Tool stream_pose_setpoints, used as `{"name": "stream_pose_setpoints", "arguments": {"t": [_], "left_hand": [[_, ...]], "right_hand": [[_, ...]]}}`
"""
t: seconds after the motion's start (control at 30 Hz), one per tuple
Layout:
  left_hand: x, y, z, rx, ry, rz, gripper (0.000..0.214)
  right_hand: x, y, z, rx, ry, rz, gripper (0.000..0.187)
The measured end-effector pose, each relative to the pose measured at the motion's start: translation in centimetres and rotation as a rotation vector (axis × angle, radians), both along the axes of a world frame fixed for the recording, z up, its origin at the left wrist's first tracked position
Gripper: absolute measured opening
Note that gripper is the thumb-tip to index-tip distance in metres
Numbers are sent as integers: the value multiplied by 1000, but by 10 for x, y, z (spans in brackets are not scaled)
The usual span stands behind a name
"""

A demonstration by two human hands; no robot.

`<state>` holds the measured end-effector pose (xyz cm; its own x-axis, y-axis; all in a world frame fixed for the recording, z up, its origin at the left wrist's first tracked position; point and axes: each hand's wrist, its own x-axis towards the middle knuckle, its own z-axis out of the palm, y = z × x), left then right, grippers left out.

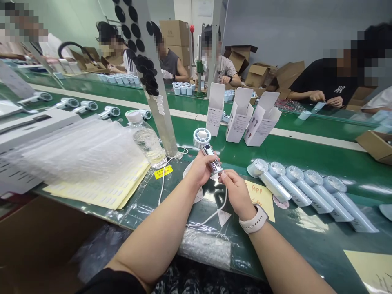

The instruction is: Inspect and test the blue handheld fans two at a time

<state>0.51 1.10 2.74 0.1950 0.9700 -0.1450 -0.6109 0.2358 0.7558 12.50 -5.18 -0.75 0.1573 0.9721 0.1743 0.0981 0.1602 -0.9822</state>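
Note:
My left hand (pixel 200 169) is wrapped round the silver handle of a small hand-held fan (pixel 206 143), whose round white head points away from me. At the handle's lower end, my right hand (pixel 236 192) pinches the plug of a white cable (pixel 211 216) that loops down over the green table (pixel 306 241). A white watch sits on my right wrist. A row of several light-blue fans (pixel 303 188) lies to the right of my hands.
A water bottle (pixel 147 141) and sheets of yellow-backed labels (pixel 101 192) lie at the left. Three open white boxes (pixel 240 114) stand behind the fan. Several people sit across the green belt, with cardboard boxes behind them. A slanted post (pixel 159 106) carries black pads.

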Motion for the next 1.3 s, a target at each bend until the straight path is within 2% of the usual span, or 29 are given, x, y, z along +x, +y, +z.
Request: {"name": "stream_pose_setpoints", "arguments": {"t": [0.1, 0.2, 0.27, 0.4, 0.57, 0.93, 1.1, 1.3], "left_hand": [[1, -6, -1, 73, 43, -187, 49], [6, -13, -4, 164, 101, -419, 49], [9, -16, -7, 209, 155, -493, 51], [10, -17, -9, 260, 217, -494, 53], [9, -16, -8, 263, 184, -520, 62], [11, -14, -16, 211, 212, -494, 49], [10, -13, -15, 228, 234, -487, 47], [10, -12, -16, 273, 237, -479, 46]], "right_hand": [[11, 7, -1, -38, 103, -48, 27], [18, 10, 4, 11, 326, 94, 49], [19, 10, 9, 33, 405, 170, 63], [18, 8, 15, 2, 464, 172, 75], [19, 8, 14, -15, 484, 200, 80], [18, 11, 8, -71, 497, 162, 81], [19, 12, 9, -57, 491, 194, 78], [19, 12, 12, -62, 503, 169, 77]]}}
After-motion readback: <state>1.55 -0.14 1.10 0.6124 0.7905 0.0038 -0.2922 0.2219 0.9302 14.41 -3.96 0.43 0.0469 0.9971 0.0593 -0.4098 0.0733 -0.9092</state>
